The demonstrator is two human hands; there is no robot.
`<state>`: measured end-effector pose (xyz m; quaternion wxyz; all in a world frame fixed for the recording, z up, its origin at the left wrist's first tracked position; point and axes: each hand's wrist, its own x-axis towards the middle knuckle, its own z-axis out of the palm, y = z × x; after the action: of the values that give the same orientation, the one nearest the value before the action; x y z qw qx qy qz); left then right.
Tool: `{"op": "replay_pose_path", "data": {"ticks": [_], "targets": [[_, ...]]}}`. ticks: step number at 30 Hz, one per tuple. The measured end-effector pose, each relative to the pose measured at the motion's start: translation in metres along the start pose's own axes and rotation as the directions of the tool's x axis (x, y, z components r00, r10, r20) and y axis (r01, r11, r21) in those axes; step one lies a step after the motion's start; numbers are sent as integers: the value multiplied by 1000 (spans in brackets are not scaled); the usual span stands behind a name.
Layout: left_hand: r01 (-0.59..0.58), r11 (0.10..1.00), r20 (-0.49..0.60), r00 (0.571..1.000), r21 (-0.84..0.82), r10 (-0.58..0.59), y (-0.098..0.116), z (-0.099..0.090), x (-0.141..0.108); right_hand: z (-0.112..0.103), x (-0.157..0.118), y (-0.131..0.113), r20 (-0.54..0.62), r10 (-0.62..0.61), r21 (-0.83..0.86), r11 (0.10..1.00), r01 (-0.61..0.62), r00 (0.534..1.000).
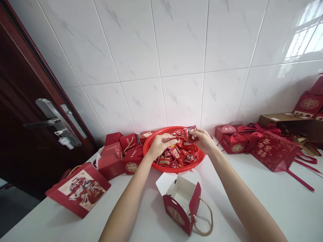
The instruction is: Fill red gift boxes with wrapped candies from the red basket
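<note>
Head view: right hand (204,140) grip holding red packet (188,133) above far right part of red basket (174,169) containing wrapped sweets (176,153). Left hand (160,144) over basket's left part; cannot tell whether grip holds anything. Open box (177,213) on desk (267,195), near side of basket.

Here's the left arm (132,196), bare, slanting up and inward, wrist (150,157) nearly straight; out front the left hand (159,146) sits with fingers (165,136) gently curved, thumb (171,143) parted from them. Across to the right arm (239,185), also bare, stretched long, angling in from the other side, and the right hand (205,141) is closed in a pinch!
</note>
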<state>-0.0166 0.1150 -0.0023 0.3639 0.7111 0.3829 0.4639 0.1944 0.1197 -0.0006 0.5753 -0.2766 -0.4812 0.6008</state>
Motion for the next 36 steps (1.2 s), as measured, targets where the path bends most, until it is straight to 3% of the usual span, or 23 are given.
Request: {"op": "replay_pose_path", "data": {"ticks": [2,6,12,16,20,23,25,27,29,31,36], "targets": [[0,999,-44,999,-43,-2,7,-1,-14,7,-8,-11,72,7,-30,1000,-5,997],[40,996,-34,998,-80,-43,25,-5,-40,18,-27,-30,155,-14,-144,989,37,988],[70,996,119,991,-48,-64,46,-8,-65,28,-52,-50,220,-81,-315,937,149,972],[55,995,116,991,87,-65,45,-9,-64,26,-61,-57,242,-135,-376,900,221,961],[87,938,126,983,335,-136,25,-13,-45,23,-64,-60,235,-172,-407,876,257,957],[75,858,305,916,508,-261,9,-10,-22,23,-68,-63,235,-162,-436,864,253,958],[52,825,449,819,563,-358,0,-3,-7,23,-70,-66,232,-165,-450,856,256,959],[1,794,571,695,607,-438,-8,7,5,23,-72,-68,231,-171,-452,853,261,958],[-46,767,622,618,640,-482,-15,17,12,22,-74,-69,231,-180,-444,855,269,956],[-59,751,621,608,657,-495,-20,24,15,21,-75,-70,233,-187,-437,857,274,954],[-43,742,589,639,669,-494,-20,26,11,21,-75,-70,242,-196,-419,862,285,950]]}}
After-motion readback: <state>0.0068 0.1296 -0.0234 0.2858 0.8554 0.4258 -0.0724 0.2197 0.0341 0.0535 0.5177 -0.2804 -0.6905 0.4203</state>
